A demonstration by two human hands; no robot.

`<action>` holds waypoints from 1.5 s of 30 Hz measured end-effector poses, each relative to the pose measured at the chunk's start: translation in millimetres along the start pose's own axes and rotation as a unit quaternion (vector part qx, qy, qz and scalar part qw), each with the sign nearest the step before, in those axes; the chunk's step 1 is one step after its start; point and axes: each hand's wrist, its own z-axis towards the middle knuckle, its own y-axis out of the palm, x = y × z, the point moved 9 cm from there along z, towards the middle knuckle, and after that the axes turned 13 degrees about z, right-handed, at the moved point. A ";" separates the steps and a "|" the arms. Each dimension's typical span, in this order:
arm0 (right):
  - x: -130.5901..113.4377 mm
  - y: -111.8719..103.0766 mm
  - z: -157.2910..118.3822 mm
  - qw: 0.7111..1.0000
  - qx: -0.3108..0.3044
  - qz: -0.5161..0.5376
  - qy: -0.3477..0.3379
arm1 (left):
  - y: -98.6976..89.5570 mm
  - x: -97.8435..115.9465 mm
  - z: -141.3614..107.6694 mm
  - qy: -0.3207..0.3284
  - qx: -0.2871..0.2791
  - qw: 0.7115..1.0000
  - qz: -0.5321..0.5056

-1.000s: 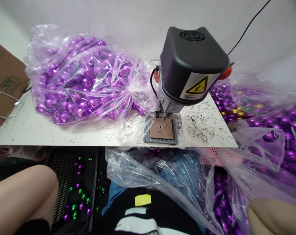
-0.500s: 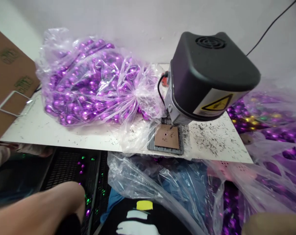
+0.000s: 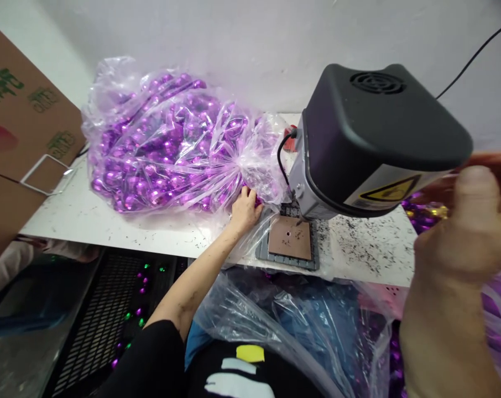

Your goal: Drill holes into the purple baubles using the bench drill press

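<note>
At the neck of a clear bag of shiny purple beads (image 3: 171, 138), my left hand (image 3: 245, 210) has its fingers curled down on some purple beads. My right hand (image 3: 470, 215) is raised large and blurred at the right edge, beside the black machine head (image 3: 383, 121); what it may hold is not clear. Below the machine head, a brown square plate (image 3: 290, 237) with a small hole lies on a grey base (image 3: 312, 260).
A cardboard box (image 3: 30, 132) stands at the left. Black flecks cover the white table (image 3: 151, 235) right of the plate. Clear plastic (image 3: 283, 309) lies over my lap, and a black crate (image 3: 97, 315) with green and purple beads is at the lower left.
My left hand has reached forward from the lower left to the bag's neck. My right hand has risen from the bottom right corner to beside the machine. The view has shifted slightly.
</note>
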 end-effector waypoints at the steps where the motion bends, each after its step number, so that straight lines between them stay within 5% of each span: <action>1: -8.2 -0.5 0.9 0.999 0.026 0.018 -0.021 | -1.1 -0.7 0.6 0.003 -0.002 1.000 -0.009; 6: -1.1 -5.2 -0.3 0.998 0.039 0.037 -0.018 | -16.3 -29.9 -18.6 -0.044 -0.018 0.965 -0.257; 8: 8.3 -14.1 -2.4 0.996 0.054 0.064 -0.037 | -17.6 -40.0 -34.1 -0.088 -0.062 0.893 -0.437; 12: 25.9 -18.6 -5.5 0.991 0.059 0.109 -0.042 | -19.3 -20.2 -71.4 -0.116 -0.187 0.687 -0.692; 14: 26.5 -15.2 -6.3 0.991 0.056 0.118 -0.039 | -18.4 -3.1 -87.6 -0.120 -0.228 0.626 -0.736; 16: 21.0 -10.8 -6.9 0.990 0.049 0.123 -0.046 | -13.7 15.1 -99.1 -0.112 -0.259 0.600 -0.749; 19: 10.1 -6.5 -8.5 0.991 0.033 0.119 -0.060 | -1.1 37.0 -106.0 -0.093 -0.276 0.628 -0.722; 26: 12.4 -13.7 -15.3 0.994 0.023 0.097 -0.036 | 2.2 54.9 -83.5 -0.001 -0.148 0.855 -0.497; 29: 18.9 -16.8 -17.5 0.996 0.022 0.085 -0.021 | -6.1 53.9 -72.8 0.028 -0.081 0.925 -0.370; 34: 28.9 -18.2 -21.1 0.997 0.022 0.075 0.009 | -10.7 59.2 -69.1 0.092 -0.025 0.956 -0.278; 40: 32.2 -13.6 -22.0 0.997 0.015 0.073 0.019 | -25.3 76.2 -82.1 0.222 0.048 0.948 -0.222; 45: 5.1 -6.4 -9.8 0.992 0.022 0.118 -0.043 | -19.7 81.4 -86.0 0.206 0.056 0.946 -0.243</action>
